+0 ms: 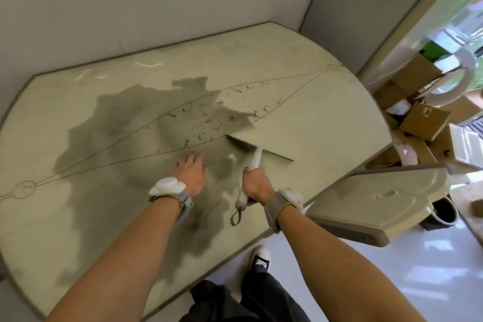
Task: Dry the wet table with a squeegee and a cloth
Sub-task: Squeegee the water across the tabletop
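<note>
Beige laminate is making up the counter [313,112], which is filling most of the frame and running into the corner of the walls at the top. A broad dark wet patch [125,117] is spreading across its centre and left half, reaching down toward the near edge. The squeegee [257,157] is sitting just right of centre, its wide blade down on the counter at the right border of the wet patch and its white handle slanting back toward the person. The right hand [256,184] is gripping that handle, fingers [251,171] curling tightly around it, and a strap loop [236,217] is hanging from the handle's end. The left hand [192,172] is resting on the wet surface just left of the squeegee, its fingers [194,159] looking stretched out, though blurred. Cardboard boxes [423,120] are sitting on the floor at the right edge.
</note>
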`<state>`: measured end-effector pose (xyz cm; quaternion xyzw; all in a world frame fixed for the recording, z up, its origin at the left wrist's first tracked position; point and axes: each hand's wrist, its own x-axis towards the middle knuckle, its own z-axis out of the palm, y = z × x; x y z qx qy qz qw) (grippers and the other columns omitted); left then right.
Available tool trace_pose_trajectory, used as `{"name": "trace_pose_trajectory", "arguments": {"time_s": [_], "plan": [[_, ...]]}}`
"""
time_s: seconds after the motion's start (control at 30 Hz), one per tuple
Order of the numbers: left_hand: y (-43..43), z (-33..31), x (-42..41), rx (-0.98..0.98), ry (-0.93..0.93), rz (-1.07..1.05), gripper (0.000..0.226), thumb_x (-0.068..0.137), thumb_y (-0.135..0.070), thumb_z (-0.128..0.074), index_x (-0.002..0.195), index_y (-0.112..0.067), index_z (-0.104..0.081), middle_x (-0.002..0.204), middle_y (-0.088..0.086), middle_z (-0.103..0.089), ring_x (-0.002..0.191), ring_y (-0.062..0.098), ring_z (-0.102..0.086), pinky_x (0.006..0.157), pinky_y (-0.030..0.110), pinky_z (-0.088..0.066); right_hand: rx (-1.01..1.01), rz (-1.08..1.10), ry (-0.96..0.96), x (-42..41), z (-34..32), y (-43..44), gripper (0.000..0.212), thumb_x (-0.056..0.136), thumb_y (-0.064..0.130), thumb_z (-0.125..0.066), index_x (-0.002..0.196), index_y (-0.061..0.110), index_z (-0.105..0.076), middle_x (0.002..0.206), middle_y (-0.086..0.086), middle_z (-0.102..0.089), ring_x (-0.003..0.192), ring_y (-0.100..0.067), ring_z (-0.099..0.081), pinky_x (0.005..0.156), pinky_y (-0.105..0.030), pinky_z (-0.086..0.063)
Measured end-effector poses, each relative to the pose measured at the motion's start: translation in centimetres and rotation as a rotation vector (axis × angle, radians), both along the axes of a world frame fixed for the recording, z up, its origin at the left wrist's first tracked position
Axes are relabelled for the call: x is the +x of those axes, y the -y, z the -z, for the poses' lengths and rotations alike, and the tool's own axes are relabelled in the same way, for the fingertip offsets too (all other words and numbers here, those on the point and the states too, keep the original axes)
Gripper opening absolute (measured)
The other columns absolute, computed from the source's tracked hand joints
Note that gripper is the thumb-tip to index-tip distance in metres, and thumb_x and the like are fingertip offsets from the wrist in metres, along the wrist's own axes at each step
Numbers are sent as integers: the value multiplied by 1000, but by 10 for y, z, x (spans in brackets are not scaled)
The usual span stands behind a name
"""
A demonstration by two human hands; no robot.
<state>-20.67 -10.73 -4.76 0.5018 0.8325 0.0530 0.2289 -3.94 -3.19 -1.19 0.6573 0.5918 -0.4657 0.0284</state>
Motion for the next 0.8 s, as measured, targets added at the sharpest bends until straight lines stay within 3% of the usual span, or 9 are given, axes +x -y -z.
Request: {"name": "trace_pose_trajectory", "arguments": {"time_s": [0.1,0.2,0.27,0.43,0.57,0.7,0.8], "plan": [[-8,0,3,-20,-12,9,47,105,-27,-24,150,-13,-25,154,12,-29,139,33,-29,112,44,-26,25,-94,-8,21,-14,-19,42,102,40,-33,118,1,-43,111,-21,-66,100,-38,-65,89,-46,-52],[-18,0,18,-28,-5,7,49,104,-28,-24,151,-15,-23,156,11,-27,140,33,-27,113,46,-27,6,-146,-31,64,-35,-59,35,105,36,-34,115,3,-39,84,-10,-63,66,-27,-63,59,-37,-53],[-27,1,36,-36,-4,6,50,104,-31,-22,152,-16,-21,156,10,-26,142,32,-26,113,45,-27,-34,-139,-28,101,-46,-92,29,106,34,-35,116,7,-38,85,-9,-55,59,-23,-55,51,-32,-47],[-44,16,74,-60,10,-70,50,104,-29,-26,152,-17,-23,154,11,-31,140,33,-29,112,45,-29,106,-505,194,186,-60,-175,26,103,31,-45,116,10,-54,91,-8,-57,64,-14,-47,56,-25,-38],[-53,23,94,-100,-7,-205,49,103,-26,-29,151,-14,-24,154,14,-28,139,36,-29,113,45,-28,146,-755,285,230,-56,-223,27,100,44,-49,107,21,-62,88,-4,-65,72,-17,-56,64,-29,-41],[-53,24,112,-108,-62,-273,47,103,-26,-29,148,-11,-29,151,17,-31,134,38,-36,108,43,-32,152,-933,283,231,-37,-233,24,99,50,-46,93,30,-60,80,5,-60,78,-17,-56,71,-32,-42],[-43,22,127,-149,-107,-367,43,102,-28,-32,140,-10,-38,146,15,-38,131,35,-40,104,42,-35,149,-1022,220,208,-22,-239,22,100,51,-44,95,34,-57,78,10,-56,78,-17,-55,69,-31,-40]]}}
